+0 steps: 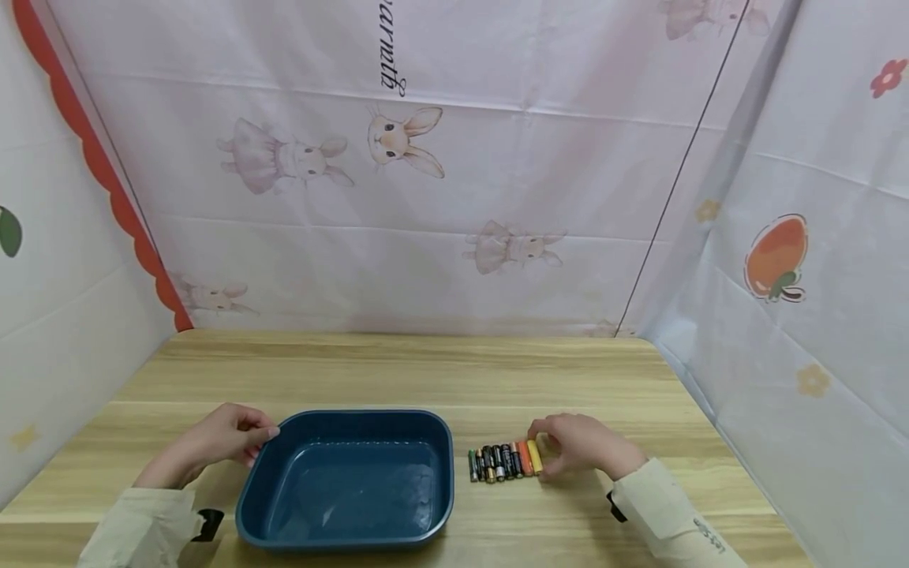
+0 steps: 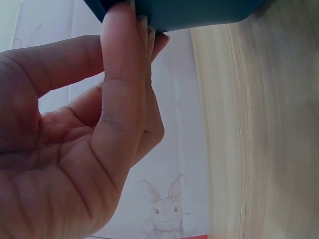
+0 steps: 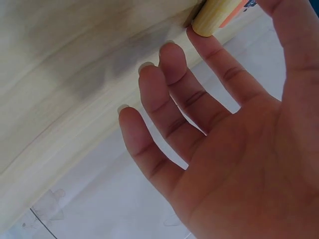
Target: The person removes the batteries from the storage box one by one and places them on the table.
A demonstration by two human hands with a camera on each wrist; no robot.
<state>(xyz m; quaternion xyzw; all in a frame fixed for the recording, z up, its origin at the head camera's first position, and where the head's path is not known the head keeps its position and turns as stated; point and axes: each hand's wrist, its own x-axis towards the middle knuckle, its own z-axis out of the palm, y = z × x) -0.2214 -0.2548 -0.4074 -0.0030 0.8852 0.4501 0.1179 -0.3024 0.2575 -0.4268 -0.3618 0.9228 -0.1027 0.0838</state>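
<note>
A deep blue rectangular tub (image 1: 344, 544) with rounded corners stands on the table, its inside bare. My left hand (image 1: 226, 438) pinches its upper left rim; in the left wrist view the fingertips and thumb of the left hand (image 2: 99, 119) meet at the edge of the tub (image 2: 199, 12). Right of the tub, several batteries lie side by side in a row, among them a green-topped battery (image 1: 473, 465) and an orange battery (image 1: 525, 457). At the row's right end, my right hand (image 1: 585, 446) holds a yellow battery (image 1: 535, 457) between index finger and thumb. The thumb's tip is out of the right wrist view.
The wood-grain table (image 1: 426, 367) has a straight back edge. Behind it hangs a pale cloth (image 1: 426, 276) printed with rabbits, and more cloth (image 1: 795, 355) closes the right side. A red scalloped border (image 1: 145, 252) runs along the left corner.
</note>
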